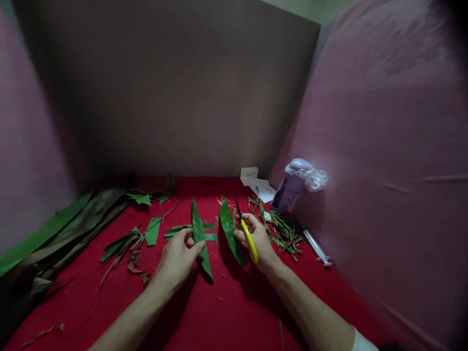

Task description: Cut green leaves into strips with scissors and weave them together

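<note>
My left hand (182,254) pinches a long, pointed green leaf piece (198,224) between thumb and fingers, holding it upright over the red cloth. In my right hand (258,240) are yellow-handled scissors (249,241), their dark blades pointing away from me. The same hand also grips a second, wider green leaf piece (227,222) with its thumb and fingertips. A gap separates the two leaf pieces. Behind the left one lie flat green strips (210,237) on the cloth, partly covered by my fingers and the leaf.
Long green and dried leaves (69,219) lie along the left side. Cut leaf scraps (152,231) and a tied bundle (122,243) are nearer. At right are stems and trimmings (288,231), a syringe (316,247), a plastic-topped purple bottle (288,192) and white paper (262,190). Walls surround the red cloth (226,321).
</note>
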### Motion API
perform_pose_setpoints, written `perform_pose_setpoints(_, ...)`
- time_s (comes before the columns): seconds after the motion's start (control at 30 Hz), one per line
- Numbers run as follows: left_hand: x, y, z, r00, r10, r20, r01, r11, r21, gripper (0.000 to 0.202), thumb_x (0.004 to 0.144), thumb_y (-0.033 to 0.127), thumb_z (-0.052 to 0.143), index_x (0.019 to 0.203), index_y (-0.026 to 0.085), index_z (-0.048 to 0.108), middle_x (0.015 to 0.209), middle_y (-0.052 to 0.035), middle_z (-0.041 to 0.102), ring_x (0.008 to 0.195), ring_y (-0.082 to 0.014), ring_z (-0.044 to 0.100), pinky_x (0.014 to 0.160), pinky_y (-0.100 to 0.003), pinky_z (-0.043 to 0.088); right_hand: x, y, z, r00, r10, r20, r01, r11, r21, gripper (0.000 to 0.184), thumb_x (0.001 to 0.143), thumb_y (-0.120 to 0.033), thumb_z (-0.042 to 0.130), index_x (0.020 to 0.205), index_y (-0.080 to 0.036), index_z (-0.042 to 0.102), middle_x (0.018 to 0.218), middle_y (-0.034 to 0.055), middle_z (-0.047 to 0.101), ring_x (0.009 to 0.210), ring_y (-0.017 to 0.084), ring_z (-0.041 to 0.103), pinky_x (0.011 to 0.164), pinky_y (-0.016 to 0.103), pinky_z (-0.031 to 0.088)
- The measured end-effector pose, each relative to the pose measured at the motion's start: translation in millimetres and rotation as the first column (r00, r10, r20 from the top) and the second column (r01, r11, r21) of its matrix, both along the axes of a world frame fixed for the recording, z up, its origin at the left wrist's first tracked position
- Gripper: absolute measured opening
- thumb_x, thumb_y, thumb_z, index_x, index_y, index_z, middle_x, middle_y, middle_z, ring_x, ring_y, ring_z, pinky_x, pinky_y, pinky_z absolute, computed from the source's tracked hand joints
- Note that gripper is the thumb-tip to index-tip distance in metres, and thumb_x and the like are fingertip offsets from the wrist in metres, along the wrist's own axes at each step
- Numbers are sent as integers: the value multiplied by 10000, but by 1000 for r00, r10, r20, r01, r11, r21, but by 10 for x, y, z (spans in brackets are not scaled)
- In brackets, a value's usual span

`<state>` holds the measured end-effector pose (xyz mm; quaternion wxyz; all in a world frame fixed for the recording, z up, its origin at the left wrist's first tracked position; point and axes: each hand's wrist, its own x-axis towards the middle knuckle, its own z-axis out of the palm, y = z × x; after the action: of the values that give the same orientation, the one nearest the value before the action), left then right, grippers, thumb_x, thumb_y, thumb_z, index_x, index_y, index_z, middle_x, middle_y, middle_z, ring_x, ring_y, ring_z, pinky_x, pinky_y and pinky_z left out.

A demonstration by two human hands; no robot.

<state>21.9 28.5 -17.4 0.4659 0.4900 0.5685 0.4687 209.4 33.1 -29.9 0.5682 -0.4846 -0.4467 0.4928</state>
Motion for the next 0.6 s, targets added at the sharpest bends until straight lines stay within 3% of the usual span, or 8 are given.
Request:
perform_pose_setpoints(0.07,2,-38,64,981,86,-174,-44,972,229,321,590,283,716,882,172,643,776,-29,594,560,-132,540,517,-243,420,-33,-39,34,999,32,-22,-31,999,40,388,572,-255,664,912,-209,483,656,-55,491,493,70,418,445,180,316)
perform_pose_setpoints(0.13,6,-72,99,987,-3,-159,35,980,195,246,670,352,659,836,170,662,809,-50,604,647,-150,553,548,-237,419,-74,-81,65,996,77,-39,-74,995,72,393,560,-240,676,908,-208,497,673,-46,503,539,81,443,481,186,339)
perform_pose_setpoints(0.17,9,-83,100,992,-104,-76,112,988,110,245,709,380,622,809,160,662,785,-55,608,652,-150,553,533,-230,412,-94,-102,74,993,106,-46,-102,991,83,395,555,-230,680,906,-207,502,680,-41,509,559,86,452,495,190,346)
perform_pose_setpoints(0.23,15,-88,76,940,-287,186,302,952,-53,259,746,392,591,773,141,652,739,-56,613,644,-138,556,516,-212,407,-131,-140,77,983,174,-59,-168,981,95,394,549,-211,687,897,-207,502,695,-34,517,585,94,465,512,194,353)
perform_pose_setpoints(0.3,24,-75,34,852,-326,410,394,915,-91,199,731,326,634,796,138,646,763,-51,624,676,-127,570,568,-206,434,-162,-167,62,971,231,-69,-223,969,105,385,556,-199,688,888,-208,492,715,-30,517,604,97,471,525,196,356)
perform_pose_setpoints(0.4,43,-52,-19,822,-254,510,342,936,-86,171,672,223,701,806,137,636,782,-36,637,664,-113,587,610,-216,466,-199,-194,27,960,273,-59,-265,957,121,370,570,-191,692,872,-207,480,732,-32,505,625,96,465,541,195,352)
perform_pose_setpoints(0.6,-3,-20,37,852,-167,496,226,972,-62,167,647,198,714,656,144,556,636,-2,622,559,-115,590,557,-246,514,-213,-215,-36,959,282,-13,-277,949,147,343,637,-273,708,880,-203,476,729,-40,482,637,98,450,562,202,356)
